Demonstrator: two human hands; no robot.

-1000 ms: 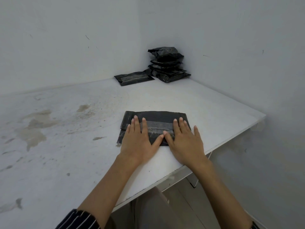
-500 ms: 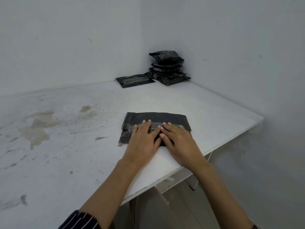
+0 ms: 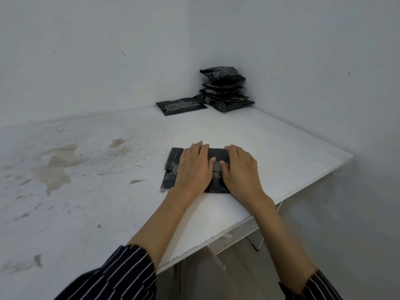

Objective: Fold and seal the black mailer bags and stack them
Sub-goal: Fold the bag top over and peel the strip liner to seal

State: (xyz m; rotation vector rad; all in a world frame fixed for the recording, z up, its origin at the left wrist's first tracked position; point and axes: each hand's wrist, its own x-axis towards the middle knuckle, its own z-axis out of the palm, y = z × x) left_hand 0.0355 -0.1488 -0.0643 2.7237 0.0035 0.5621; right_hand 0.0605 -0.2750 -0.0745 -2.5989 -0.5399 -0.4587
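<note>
One head-worn view, close above the near surface (image 3: 249,131) edge; faces forward and down toward the far corner.

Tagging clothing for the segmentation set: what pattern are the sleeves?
Dark, near-black fabric with thin white stripes. The only view is the head view, and it shows clearest on the left sleeve.

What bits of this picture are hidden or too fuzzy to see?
- Head view, middle of the flat black plastic mailer bag: covered by the left hand and right hand.
- Head view, fingertips at its far edge: blurred, so pressing or gripping is unclear.
- Head view, corner stack of black mailer bags: too small to count.
</note>
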